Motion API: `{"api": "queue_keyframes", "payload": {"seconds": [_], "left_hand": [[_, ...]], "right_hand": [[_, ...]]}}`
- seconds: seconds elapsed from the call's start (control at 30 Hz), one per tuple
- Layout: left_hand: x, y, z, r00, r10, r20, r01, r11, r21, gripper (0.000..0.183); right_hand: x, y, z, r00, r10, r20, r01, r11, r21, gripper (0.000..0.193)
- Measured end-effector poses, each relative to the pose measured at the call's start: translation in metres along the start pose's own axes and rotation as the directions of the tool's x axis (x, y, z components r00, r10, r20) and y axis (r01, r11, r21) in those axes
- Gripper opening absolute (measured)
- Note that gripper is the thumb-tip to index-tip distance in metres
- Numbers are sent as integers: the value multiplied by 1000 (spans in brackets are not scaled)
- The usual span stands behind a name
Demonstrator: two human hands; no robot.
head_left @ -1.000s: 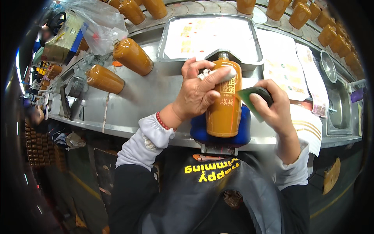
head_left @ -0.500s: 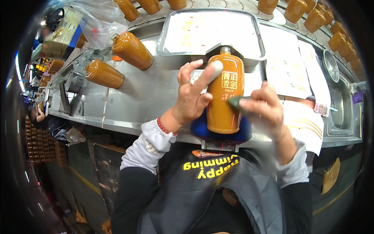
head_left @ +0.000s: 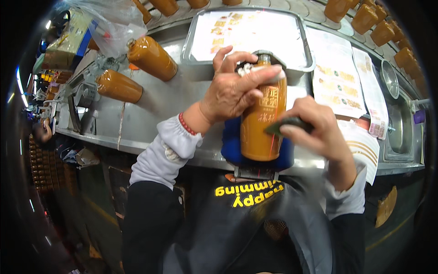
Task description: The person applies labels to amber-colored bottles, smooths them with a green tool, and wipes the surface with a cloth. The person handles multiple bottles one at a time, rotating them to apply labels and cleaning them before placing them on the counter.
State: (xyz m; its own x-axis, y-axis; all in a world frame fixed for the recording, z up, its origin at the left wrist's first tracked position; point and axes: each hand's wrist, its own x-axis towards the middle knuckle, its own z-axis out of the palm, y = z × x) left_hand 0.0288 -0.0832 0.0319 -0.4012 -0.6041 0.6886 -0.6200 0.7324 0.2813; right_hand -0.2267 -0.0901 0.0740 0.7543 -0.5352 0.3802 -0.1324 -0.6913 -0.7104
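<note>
A glossy amber-brown bottle with printed characters lies neck-away on a blue cradle, its neck in a dark notched rest. My left hand crosses the upper bottle. Its index finger, white-covered at the tip, stretches over the bottle; a crumpled white wad, perhaps cloth, shows by its curled fingers. My right hand grips a flat dark green scraper, its tip against the bottle's lower right front. Blur softens the right hand.
Two more amber bottles lie to the left on the steel bench. Behind is a shallow tray with a white sheet of label pieces. Printed sheets and a sink are to the right. A conveyor carries several bottles.
My left hand has moved right and its index finger now covers the bottle's upper part. The right hand's scraper sits slightly lower. Bottles on the conveyor have shifted.
</note>
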Motion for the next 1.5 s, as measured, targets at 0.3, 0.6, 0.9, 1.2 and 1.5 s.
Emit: {"api": "queue_keyframes", "payload": {"seconds": [0.3,0.6,0.9,1.2,1.5], "left_hand": [[-49,31,13,951,-244,-188,246,969,-12,59],[-71,75,-4,995,-3,98,-9,993,117,49],[-66,84,-8,993,-10,120,11,1000,-9,46],[-55,37,10,884,-392,-256,392,918,-53,53],[17,-14,26,495,-557,667,635,-292,-715,36]], "right_hand": [[11,-9,7,947,-320,35,312,888,-337,25],[-44,7,15,867,419,-271,-314,880,357,16],[-12,3,9,986,143,-81,-133,984,117,17],[36,6,0,991,-134,11,134,991,-29,15],[-4,-1,-7,953,145,-265,-133,989,64,22]]}}
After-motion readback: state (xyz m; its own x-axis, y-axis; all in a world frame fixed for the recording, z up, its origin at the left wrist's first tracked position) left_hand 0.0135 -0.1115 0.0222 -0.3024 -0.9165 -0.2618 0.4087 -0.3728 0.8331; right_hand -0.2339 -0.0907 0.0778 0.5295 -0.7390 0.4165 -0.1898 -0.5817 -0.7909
